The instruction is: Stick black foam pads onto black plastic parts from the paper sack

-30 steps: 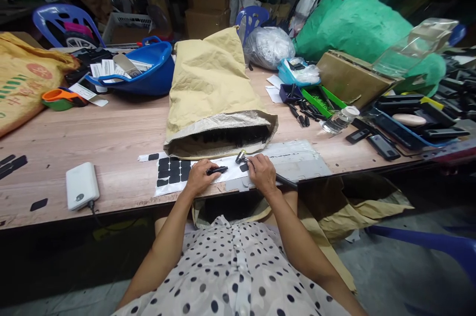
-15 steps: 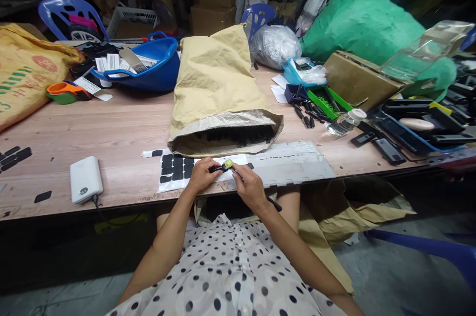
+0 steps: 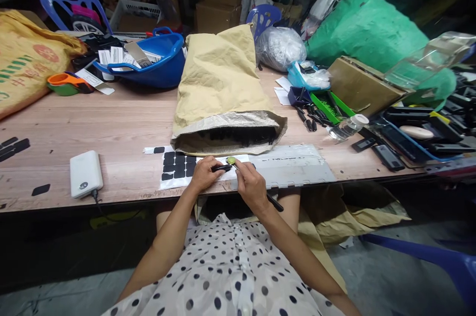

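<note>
My left hand point(image 3: 203, 174) is closed on a small black part point(image 3: 222, 168), pinned near the table's front edge. My right hand point(image 3: 251, 184) grips a small hammer point(image 3: 231, 160) whose yellowish head rests right over that part; its black handle point(image 3: 274, 203) sticks out behind my wrist. Just left of my hands lies a white sheet with several black adhesive pads point(image 3: 176, 167). An open tan paper sack point(image 3: 223, 93) full of black parts lies just beyond my hands. A grey metal plate point(image 3: 293, 167) lies under and to the right of them.
A white power bank point(image 3: 85, 173) with a cable sits at left. Farther back are a blue basin point(image 3: 156, 60), a yellow woven sack point(image 3: 22, 68), a green tray with black parts point(image 3: 327, 105), a plastic bottle point(image 3: 345, 127), black cases point(image 3: 412, 127) and a green bag point(image 3: 364, 23).
My right hand has swung the hammer from the right of the part to sit directly over it, head now face up. My left hand keeps hold of the black part.
</note>
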The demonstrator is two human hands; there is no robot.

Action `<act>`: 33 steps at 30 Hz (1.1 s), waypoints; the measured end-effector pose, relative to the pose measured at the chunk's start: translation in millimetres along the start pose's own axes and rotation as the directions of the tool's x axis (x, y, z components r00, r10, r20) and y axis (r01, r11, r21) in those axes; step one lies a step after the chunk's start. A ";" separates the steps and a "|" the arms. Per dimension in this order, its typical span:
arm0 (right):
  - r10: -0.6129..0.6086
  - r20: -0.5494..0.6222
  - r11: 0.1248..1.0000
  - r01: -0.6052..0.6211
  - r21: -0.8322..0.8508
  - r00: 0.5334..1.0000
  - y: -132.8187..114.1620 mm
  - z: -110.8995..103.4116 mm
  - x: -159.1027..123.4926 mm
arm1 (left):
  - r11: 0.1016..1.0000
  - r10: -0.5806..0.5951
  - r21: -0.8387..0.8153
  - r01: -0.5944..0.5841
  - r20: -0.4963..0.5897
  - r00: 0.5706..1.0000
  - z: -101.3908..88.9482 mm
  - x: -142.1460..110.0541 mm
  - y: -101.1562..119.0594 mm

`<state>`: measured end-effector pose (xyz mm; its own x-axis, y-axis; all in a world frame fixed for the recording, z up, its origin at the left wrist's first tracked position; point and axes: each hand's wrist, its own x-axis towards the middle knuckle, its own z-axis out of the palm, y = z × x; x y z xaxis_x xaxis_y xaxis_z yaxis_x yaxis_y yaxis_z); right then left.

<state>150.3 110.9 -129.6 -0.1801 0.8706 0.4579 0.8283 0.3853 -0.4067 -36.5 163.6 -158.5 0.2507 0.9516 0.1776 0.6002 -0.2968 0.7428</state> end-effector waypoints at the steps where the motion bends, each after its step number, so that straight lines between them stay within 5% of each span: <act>1: -0.001 0.004 1.000 0.001 -0.002 1.000 0.9 -0.2 -1.0 | 1.000 -0.006 0.003 0.006 0.000 1.000 0.0 0.0 0.3; 8: 0.059 -0.022 0.998 -0.059 -0.010 0.998 14.7 2.4 -2.4 | 0.999 -0.038 0.029 0.037 0.013 0.999 -2.5 -0.6 5.9; 17: 0.025 -0.056 0.978 -0.036 -0.204 0.998 69.7 17.8 11.2 | 0.992 -0.006 0.128 -0.001 0.055 0.998 -3.2 -1.3 9.9; 25: 0.022 -0.076 0.974 -0.038 -0.222 0.997 70.6 27.8 10.1 | 0.986 0.022 0.164 -0.034 0.075 0.997 -5.2 -1.1 3.7; 30: 0.024 -0.088 0.976 -0.042 -0.212 0.996 69.1 28.6 10.9 | 0.988 0.091 0.114 -0.103 0.102 0.991 -4.9 -19.8 25.2; 33: 0.029 -0.082 0.977 -0.046 -0.208 0.996 69.4 29.3 10.6 | 0.984 0.177 -0.028 -0.175 0.242 0.954 4.1 -44.5 47.5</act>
<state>190.4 155.8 -176.0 -0.1117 0.8532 0.5095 0.9281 0.2728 -0.2535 -16.0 106.9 -133.8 0.5289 0.8362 0.1449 0.5255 -0.4567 0.7178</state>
